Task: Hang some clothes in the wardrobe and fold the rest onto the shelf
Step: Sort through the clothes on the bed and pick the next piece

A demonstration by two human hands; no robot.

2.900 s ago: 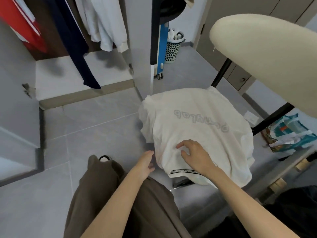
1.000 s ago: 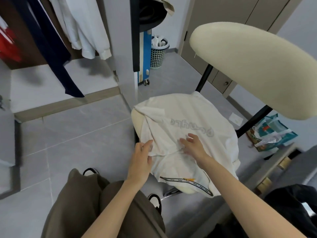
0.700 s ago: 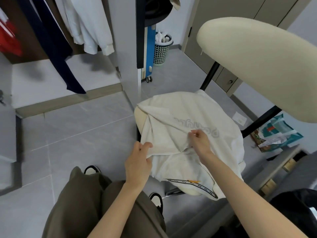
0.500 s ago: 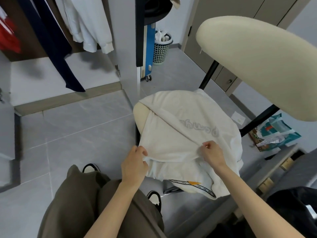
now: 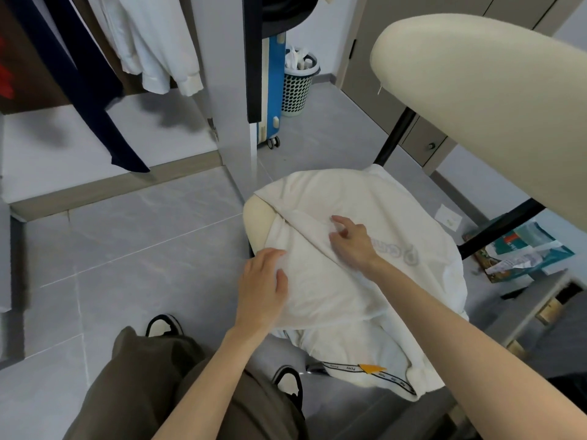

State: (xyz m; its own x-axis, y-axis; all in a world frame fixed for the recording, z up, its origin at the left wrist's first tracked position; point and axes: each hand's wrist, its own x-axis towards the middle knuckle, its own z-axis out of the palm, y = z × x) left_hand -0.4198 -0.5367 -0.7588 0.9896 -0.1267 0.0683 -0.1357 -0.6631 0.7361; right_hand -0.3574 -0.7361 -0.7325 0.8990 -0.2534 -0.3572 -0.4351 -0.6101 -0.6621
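Note:
A cream white T-shirt (image 5: 374, 201) with grey lettering lies spread over the seat of a chair (image 5: 257, 217). Its left side is folded in, leaving a long diagonal fold edge. My left hand (image 5: 262, 287) rests flat on the folded part near the shirt's left edge, fingers relaxed. My right hand (image 5: 351, 239) presses on the fold line with loosely spread fingers, covering part of the lettering. The open wardrobe (image 5: 104, 141) stands at the upper left, with a white shirt (image 5: 152, 42) and a dark navy garment (image 5: 82, 90) hanging in it.
The chair's cream backrest (image 5: 486, 90) looms at the upper right on black legs. A blue suitcase (image 5: 273, 90) and a mesh waste basket (image 5: 297, 84) stand behind the wardrobe's side panel. Paper bags (image 5: 524, 252) lie on the floor at right. Grey tiled floor stretches left.
Both hands pulled the shirt's left side over and let go of the pinched edge. The left hand now lies flat; the right hand moved up along the fold.

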